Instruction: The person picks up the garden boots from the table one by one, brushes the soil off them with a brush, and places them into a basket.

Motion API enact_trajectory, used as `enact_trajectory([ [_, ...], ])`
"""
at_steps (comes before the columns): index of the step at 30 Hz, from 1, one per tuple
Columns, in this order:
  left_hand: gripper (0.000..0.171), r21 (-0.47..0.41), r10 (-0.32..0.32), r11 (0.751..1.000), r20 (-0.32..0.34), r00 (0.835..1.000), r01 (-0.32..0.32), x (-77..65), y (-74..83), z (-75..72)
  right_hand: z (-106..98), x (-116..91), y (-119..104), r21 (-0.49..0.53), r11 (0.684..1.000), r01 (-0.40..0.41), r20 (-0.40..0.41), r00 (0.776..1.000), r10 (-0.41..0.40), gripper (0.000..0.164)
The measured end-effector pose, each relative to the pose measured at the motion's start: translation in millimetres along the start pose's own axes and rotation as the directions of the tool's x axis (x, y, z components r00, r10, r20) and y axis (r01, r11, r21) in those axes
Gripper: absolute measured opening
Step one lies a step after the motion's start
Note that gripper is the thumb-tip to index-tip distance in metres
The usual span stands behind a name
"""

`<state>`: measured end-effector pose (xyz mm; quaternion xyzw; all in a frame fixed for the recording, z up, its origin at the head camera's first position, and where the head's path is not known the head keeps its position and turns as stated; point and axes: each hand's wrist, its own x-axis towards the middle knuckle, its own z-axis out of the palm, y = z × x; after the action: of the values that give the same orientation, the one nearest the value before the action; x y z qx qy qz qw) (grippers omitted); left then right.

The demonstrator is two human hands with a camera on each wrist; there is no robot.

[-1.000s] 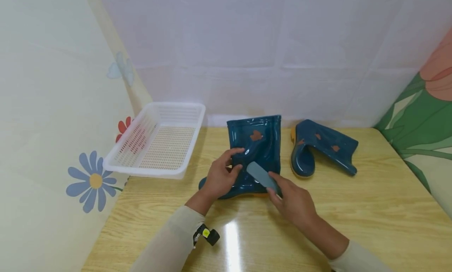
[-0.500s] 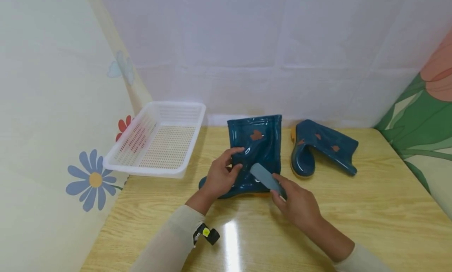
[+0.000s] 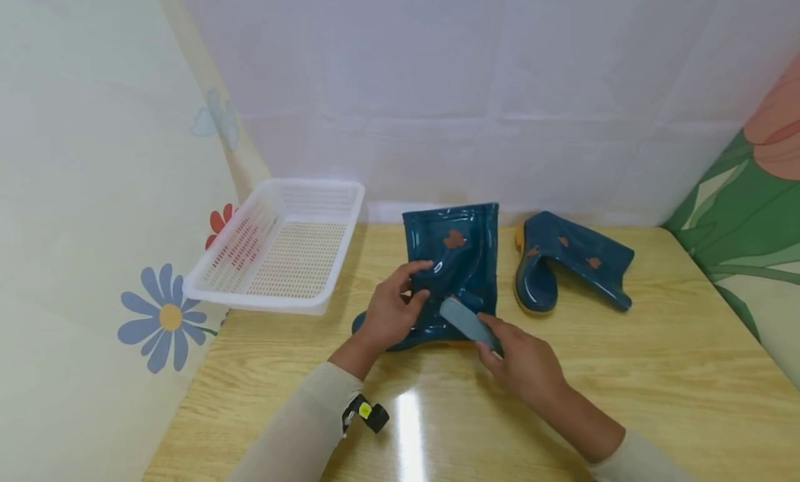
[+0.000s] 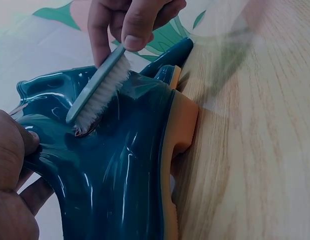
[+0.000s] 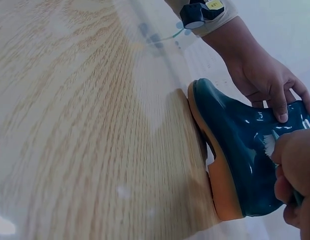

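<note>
A glossy dark teal rain boot (image 3: 478, 260) with an orange sole lies on its side, shaft toward the back wall. My left hand (image 3: 389, 314) grips it at the ankle, thumb on the near face and fingers around the front edge. My right hand (image 3: 528, 364) pinches a grey-blue scrub brush (image 3: 464, 319) by one end. In the left wrist view, the brush's white bristles (image 4: 104, 95) meet the boot's surface at a small brown patch (image 4: 87, 131). A larger brown patch (image 3: 454, 239) shows higher on the shaft.
A second teal boot (image 3: 578, 260) with brown patches lies to the right, its shaft bent over. At the back left stands a white plastic basket (image 3: 319, 304). The wooden table (image 3: 675, 371) meets a white cloth wall (image 3: 437, 121) behind.
The brush and right hand shifted right, away from the left hand, then came slightly back left and lower on the boot. The left hand and boot have stayed in place.
</note>
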<state>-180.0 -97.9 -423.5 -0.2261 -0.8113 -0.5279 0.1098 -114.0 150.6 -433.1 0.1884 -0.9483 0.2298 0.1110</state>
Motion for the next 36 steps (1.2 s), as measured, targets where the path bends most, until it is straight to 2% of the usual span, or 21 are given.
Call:
enact_trajectory([
  [4,0.049,0.001,0.015,1.000,-0.007,1.000,-0.015,0.0,0.4,-0.1,-3.3,-1.1,0.3,0.023,1.000,-0.018,-0.008,1.000,0.018,0.048],
  [11,0.050,-0.019,0.012,1.000,-0.010,1.000,-0.013,0.0,-0.8,1.0,-4.0,-0.1,-0.1,0.019,1.000,-0.012,-0.074,0.997,0.014,0.049],
  [22,0.049,-0.025,0.007,1.000,-0.013,1.000,-0.007,-0.6,-0.2,0.0,-3.9,-4.4,1.1,0.035,0.999,-0.005,-0.034,0.999,0.007,0.047],
  [30,0.049,-0.022,-0.017,1.000,-0.007,1.000,0.016,-1.0,0.8,-0.1,-6.0,-2.4,1.4,0.060,0.998,0.007,-0.114,0.993,-0.001,0.048],
  [36,0.049,-0.034,0.005,0.999,-0.005,1.000,-0.006,-2.1,1.1,0.6,-3.5,-1.3,1.0,0.046,0.999,-0.025,-0.060,0.998,0.028,0.046],
])
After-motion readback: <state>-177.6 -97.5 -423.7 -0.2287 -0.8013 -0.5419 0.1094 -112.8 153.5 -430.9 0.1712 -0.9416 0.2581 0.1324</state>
